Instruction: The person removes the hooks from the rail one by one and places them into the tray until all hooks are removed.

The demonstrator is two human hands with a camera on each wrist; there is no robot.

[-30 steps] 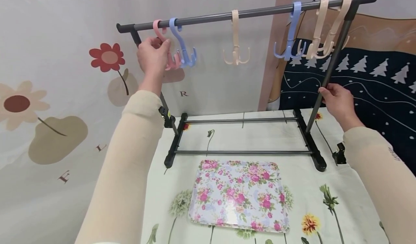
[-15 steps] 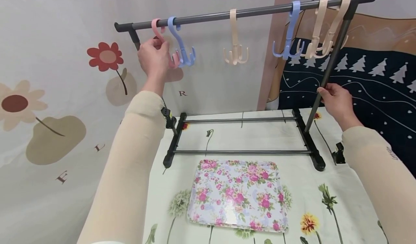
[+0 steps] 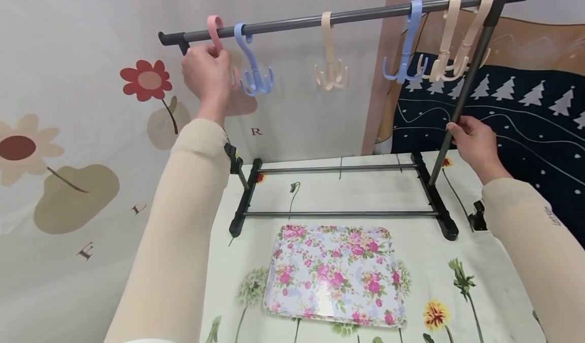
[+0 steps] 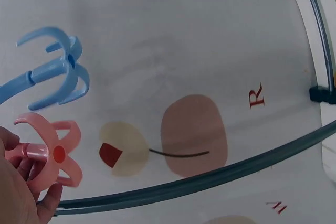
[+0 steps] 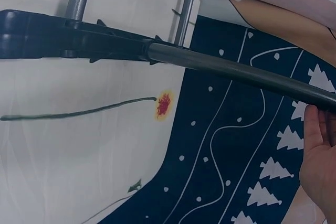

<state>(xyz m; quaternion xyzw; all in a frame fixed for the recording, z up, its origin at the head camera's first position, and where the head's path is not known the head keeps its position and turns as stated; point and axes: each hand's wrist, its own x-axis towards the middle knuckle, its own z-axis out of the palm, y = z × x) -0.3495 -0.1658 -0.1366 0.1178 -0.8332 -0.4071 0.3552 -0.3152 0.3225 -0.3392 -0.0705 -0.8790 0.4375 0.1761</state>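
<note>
**Pink hook being lifted at the left end of the rail, rack being steadied at the right**

Upper left of the head view: the left hand is gripping the pink multi-prong hook by its stem, fingers curled round it. The hook's top curve is showing above the grey top rail, so it appears raised rather than hanging under its own weight. In the left wrist view the pink prongs are sitting right against the fingertips, which is likely why the grip is low on the stem: it is leaving the upper curve free to clear the rail.

Just right of it, a blue hook is hanging close beside, prongs down. Near the middle of the rail a cream hook is hanging alone. Further right a second blue hook and two more cream hooks are bunching together near the right end.

Lower centre: a floral tray is lying flat on the flower-print tablecloth, in front of the rack's black base.

Right of the frame: the right hand is clamping round the slanted right upright, well apart from the left hand. The right wrist view is showing the palm against the dark pole. My reading: this hold is bracing the light rack so it does not tip or slide while the other hand is working the hook at the far end.
</note>
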